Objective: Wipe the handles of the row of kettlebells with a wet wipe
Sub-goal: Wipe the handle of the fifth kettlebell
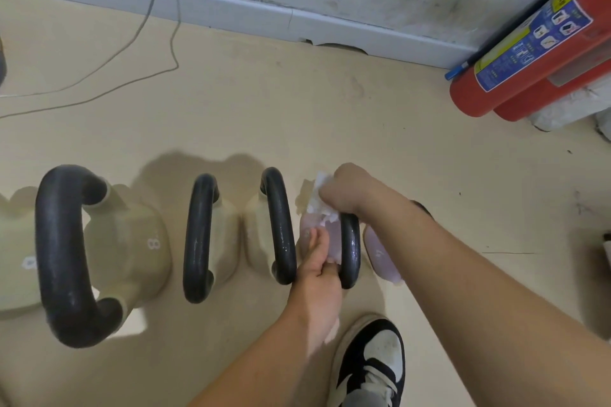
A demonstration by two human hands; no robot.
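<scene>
Several kettlebells stand in a row on the floor, seen from above. The three on the left are beige with black handles: a large one (66, 254), a middle one (198, 238) and a third (281, 225). The rightmost is pale pink (380, 254) with a black handle (350, 251). My right hand (350, 192) grips a white wet wipe (319, 201) wrapped on the far end of that handle. My left hand (317, 277) holds the near end of the same handle, thumb on the pink body.
A red fire extinguisher (529, 53) lies against the grey wall at the upper right. Thin cables (148, 26) trail over the beige floor at the upper left. My black-and-white shoe (370, 360) stands just behind the pink kettlebell.
</scene>
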